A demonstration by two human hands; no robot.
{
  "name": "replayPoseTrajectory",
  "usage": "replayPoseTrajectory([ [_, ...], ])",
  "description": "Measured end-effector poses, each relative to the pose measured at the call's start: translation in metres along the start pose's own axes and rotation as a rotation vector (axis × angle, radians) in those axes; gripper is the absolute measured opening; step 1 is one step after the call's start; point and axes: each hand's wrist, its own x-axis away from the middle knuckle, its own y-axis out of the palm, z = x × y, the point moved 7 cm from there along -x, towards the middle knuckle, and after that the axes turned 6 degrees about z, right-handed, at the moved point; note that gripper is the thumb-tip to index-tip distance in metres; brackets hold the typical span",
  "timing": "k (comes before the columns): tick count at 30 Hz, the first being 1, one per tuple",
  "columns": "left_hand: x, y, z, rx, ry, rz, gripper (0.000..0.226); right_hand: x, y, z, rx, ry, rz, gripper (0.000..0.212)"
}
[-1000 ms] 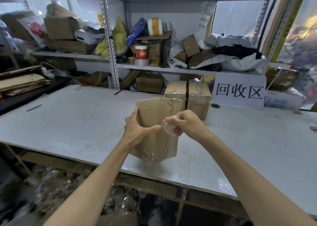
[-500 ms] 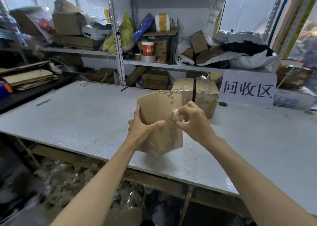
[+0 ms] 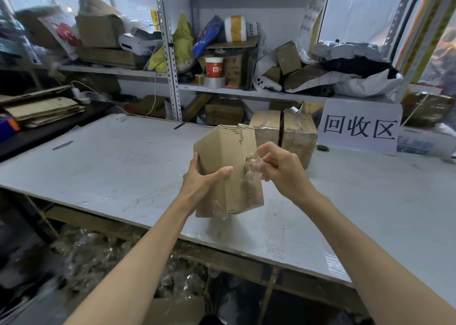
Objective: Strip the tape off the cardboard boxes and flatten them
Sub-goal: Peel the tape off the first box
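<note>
Currently gripping the partly flattened cardboard box [image 3: 222, 161] in the left hand [image 3: 200, 182], fingers clamped round it, above the counter [image 3: 98, 166]. Pinching clear tape [image 3: 254, 161] at its right edge with fingers of the right hand [image 3: 280, 170]. Just behind: 2 taped boxes [image 3: 298, 137].

Free tabletop [image 3: 111, 166] leftward; taped boxes [image 3: 298, 137] just behind.

White sign [image 3: 359, 110] on grey table [image 3: 98, 166]

Likely a parcel storeroom, cluttered metal shelving [image 3: 170, 53], taped boxes [image 3: 283, 132], recycling-area sign [image 3: 360, 127]
</note>
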Motion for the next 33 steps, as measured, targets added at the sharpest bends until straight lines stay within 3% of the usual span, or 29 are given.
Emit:
replayPoseTrajectory([
  [3, 0.001, -0.003, -0.002, 0.048, -0.002, 0.04, 0.127, 0.001, 0.014, 0.006, 0.058, 0.051, -0.186, 0.016],
  [5, 0.002, 0.001, 0.0, 0.033, 0.006, 0.005, 0.127, 0.002, 0.017, 0.01, 0.054, 0.113, -0.197, 0.011],
  [10, 0.002, 0.001, 0.001, 0.042, -0.009, 0.003, 0.127, 0.004, 0.003, 0.002, 0.113, 0.062, 0.165, 0.025],
  [12, 0.002, 0.0, 0.0, 0.05, -0.027, 0.022, 0.129, 0.006, 0.001, -0.001, 0.091, 0.02, 0.21, 0.022],
  [14, 0.002, -0.001, -0.001, 0.06, -0.046, 0.03, 0.128, 0.006, 0.006, 0.002, 0.048, 0.035, 0.097, 0.028],
  [16, 0.001, -0.001, -0.003, 0.044, -0.057, 0.016, 0.127, 0.011, 0.014, 0.006, 0.05, 0.047, -0.1, 0.058],
  [18, 0.002, 0.001, -0.008, -0.008, -0.07, -0.005, 0.132, 0.014, 0.015, 0.008, 0.152, -0.003, -0.106, 0.074],
  [22, -0.001, 0.001, -0.011, -0.006, -0.079, -0.003, 0.145, 0.018, 0.013, -0.012, 0.323, -0.229, 0.079, 0.067],
  [26, -0.001, -0.001, -0.009, 0.037, -0.079, 0.01, 0.142, 0.021, 0.016, -0.023, 0.448, -0.376, -0.014, 0.04],
  [29, 0.0, -0.006, -0.011, 0.068, -0.104, 0.066, 0.137, 0.023, 0.019, -0.016, 0.496, -0.344, -0.124, 0.031],
  [33, 0.002, -0.007, -0.007, 0.088, -0.082, 0.087, 0.134, 0.023, 0.02, -0.012, 0.369, -0.207, -0.279, 0.024],
])
